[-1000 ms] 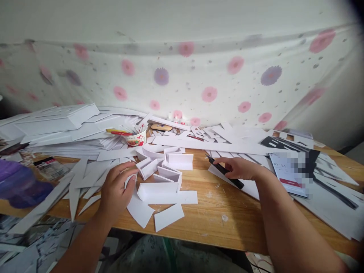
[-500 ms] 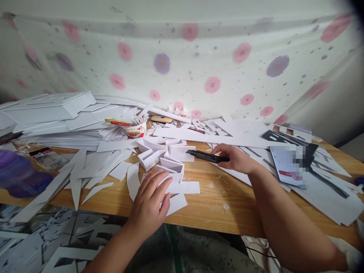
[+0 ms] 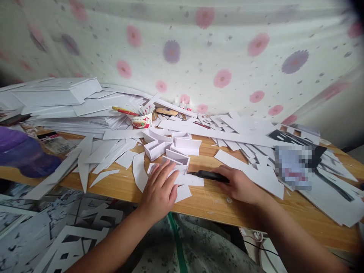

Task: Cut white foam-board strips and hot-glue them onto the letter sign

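While the right hand [image 3: 241, 185] grips a black knife [image 3: 212, 175], its tip just beside the near part of the white model [image 3: 163, 149], the left hand [image 3: 160, 189] lies with fingers extended over that near part. Loose offcuts crowd the model: a curved piece [image 3: 139, 172] to its left, and a wide strip [image 3: 250, 172] beyond the right hand. Behind stand a cup [image 3: 142, 122] of sticks and small white bottles [image 3: 183, 104]; at left, a board stack [image 3: 54, 93] and a purple jug [image 3: 25, 151]. The worktop [image 3: 210, 204] is wood-grained, backed by a flowered sheet [image 3: 193, 57]; scraps [image 3: 57, 239] cover the floor.
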Tool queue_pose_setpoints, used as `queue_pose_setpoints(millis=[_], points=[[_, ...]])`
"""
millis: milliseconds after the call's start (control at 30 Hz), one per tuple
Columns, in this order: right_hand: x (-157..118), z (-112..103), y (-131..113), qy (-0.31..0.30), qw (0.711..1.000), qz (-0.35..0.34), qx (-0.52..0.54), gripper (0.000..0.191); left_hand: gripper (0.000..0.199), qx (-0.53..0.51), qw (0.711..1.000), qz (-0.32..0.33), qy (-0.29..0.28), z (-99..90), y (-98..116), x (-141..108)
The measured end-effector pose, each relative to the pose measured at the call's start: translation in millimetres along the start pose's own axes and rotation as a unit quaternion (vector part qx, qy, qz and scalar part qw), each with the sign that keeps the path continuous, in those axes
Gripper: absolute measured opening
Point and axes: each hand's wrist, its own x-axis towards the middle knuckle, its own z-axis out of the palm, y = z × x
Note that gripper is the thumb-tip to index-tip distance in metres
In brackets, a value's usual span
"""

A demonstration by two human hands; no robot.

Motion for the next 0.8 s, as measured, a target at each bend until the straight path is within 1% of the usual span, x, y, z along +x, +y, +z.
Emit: queue_pose_setpoints(millis=[100,233,433,500,667,800], points=[[1.4,7.3,0.6,0.018,0.998,-0.001,-0.055,0.028,0.037,-0.009,1.0,-0.007,-0.005,0.6,-0.1,0.0],[5.3,13.6,0.3,0.05,0.99,0.026,-0.132,0.029,0.031,-0.019,1.0,-0.007,-0.003,1.0,0.5,0.4],[7.9,18.6,1.0,0.052,0.977,0.024,-0.205,0.034,0.015,-0.035,0.999,-0.022,-0.019,-1.6,2.5,2.4],[8.8,19.6,1.7,0.052,0.973,0.023,-0.226,0.035,0.012,-0.044,0.998,-0.026,-0.023,-2.4,2.7,3.1],[9.6,21.4,3.2,0.05,0.968,0.014,-0.243,0.038,0.012,-0.061,0.997,-0.029,-0.023,-2.8,2.0,3.0],[9.6,22.2,4.6,0.049,0.967,0.001,-0.25,0.035,0.012,-0.065,0.997,-0.03,-0.025,-1.6,1.2,2.1]])
